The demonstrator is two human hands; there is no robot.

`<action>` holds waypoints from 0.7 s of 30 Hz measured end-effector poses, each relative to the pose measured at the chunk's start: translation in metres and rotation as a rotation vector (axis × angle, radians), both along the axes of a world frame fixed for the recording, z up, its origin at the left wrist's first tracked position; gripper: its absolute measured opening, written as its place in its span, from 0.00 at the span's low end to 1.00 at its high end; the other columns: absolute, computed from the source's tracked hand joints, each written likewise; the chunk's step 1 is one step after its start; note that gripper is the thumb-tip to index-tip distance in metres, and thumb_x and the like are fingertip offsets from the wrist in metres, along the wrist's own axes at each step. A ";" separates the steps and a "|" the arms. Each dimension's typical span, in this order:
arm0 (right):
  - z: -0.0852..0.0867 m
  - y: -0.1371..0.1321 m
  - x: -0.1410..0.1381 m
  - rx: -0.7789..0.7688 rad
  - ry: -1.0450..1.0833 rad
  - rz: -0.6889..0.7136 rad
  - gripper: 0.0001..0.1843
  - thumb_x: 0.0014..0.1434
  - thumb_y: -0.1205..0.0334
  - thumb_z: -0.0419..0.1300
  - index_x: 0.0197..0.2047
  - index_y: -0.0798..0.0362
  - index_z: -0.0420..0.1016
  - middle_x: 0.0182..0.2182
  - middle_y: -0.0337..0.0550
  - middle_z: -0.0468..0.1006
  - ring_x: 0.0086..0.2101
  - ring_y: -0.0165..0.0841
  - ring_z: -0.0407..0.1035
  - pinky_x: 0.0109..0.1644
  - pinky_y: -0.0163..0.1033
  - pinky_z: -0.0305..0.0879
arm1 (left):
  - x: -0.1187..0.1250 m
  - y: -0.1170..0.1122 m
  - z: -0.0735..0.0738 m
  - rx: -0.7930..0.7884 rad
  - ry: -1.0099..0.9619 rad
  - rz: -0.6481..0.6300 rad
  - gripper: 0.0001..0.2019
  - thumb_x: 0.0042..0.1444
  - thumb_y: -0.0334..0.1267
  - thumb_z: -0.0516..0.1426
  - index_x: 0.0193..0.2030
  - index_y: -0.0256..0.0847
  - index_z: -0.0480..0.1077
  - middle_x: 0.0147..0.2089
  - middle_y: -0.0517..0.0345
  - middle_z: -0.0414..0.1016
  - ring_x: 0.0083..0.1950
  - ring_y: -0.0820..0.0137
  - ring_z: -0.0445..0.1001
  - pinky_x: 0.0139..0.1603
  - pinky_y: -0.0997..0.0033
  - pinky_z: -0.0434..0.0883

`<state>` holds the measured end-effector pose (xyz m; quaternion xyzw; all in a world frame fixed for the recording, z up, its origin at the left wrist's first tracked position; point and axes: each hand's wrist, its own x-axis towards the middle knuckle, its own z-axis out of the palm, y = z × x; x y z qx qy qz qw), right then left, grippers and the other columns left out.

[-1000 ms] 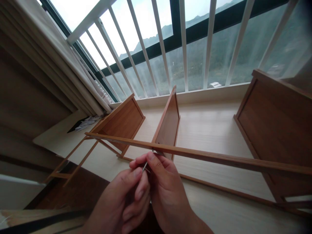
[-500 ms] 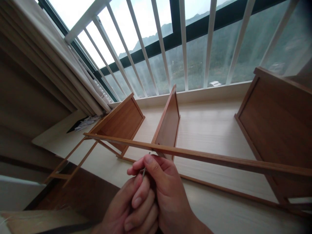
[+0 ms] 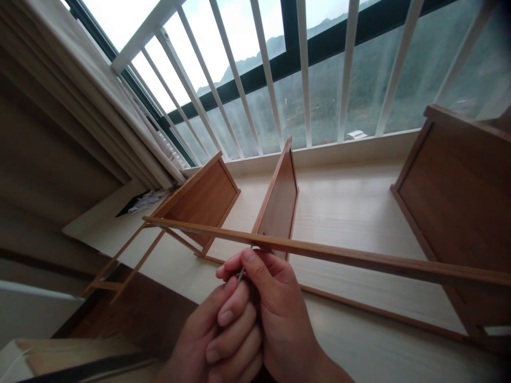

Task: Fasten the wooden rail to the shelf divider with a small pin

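A brown wooden shelf frame lies on its side on a pale window ledge [image 3: 351,207]. Its long front rail [image 3: 359,258] runs across the picture, with a middle divider panel [image 3: 279,205] behind it. My right hand [image 3: 275,303] and my left hand [image 3: 215,335] are closed together just below the rail. Between their fingertips they pinch a thin metal tool [image 3: 241,271] whose tip points up at the rail where the divider meets it. The tool's lower end is hidden by my fingers.
A left end panel [image 3: 207,199] and a right end panel [image 3: 455,197] stand on the ledge. White window bars [image 3: 305,74] rise behind. Beige curtains [image 3: 75,106] hang at the left. Crumpled white paper [image 3: 146,199] lies by the curtain. A dark floor [image 3: 136,314] lies below the ledge.
My left fingers have curled tighter around the tool beside the right hand. The view has shifted slightly; the tool stays at the rail joint.
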<state>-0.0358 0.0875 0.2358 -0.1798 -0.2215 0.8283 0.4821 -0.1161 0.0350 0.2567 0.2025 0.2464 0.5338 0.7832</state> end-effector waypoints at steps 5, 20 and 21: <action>0.001 0.000 -0.001 -0.006 -0.002 0.000 0.20 0.60 0.45 0.62 0.31 0.55 0.80 0.30 0.43 0.82 0.28 0.26 0.71 0.40 0.33 0.68 | -0.001 0.000 0.002 -0.036 -0.008 0.021 0.18 0.67 0.42 0.53 0.25 0.41 0.56 0.11 0.73 0.42 0.10 0.81 0.39 0.14 0.83 0.50; 0.001 0.001 0.003 -0.069 0.086 0.049 0.19 0.61 0.48 0.62 0.32 0.56 0.79 0.30 0.44 0.82 0.27 0.25 0.70 0.34 0.29 0.66 | 0.013 -0.003 0.017 -0.117 -0.174 0.021 0.14 0.68 0.39 0.51 0.29 0.42 0.61 0.12 0.74 0.42 0.10 0.81 0.38 0.13 0.83 0.51; 0.001 0.002 0.004 -0.073 0.081 0.049 0.19 0.60 0.48 0.62 0.32 0.56 0.79 0.30 0.44 0.81 0.27 0.25 0.70 0.33 0.29 0.66 | 0.014 -0.002 0.018 -0.109 -0.127 0.022 0.14 0.69 0.39 0.50 0.29 0.42 0.61 0.12 0.74 0.42 0.10 0.81 0.39 0.13 0.83 0.52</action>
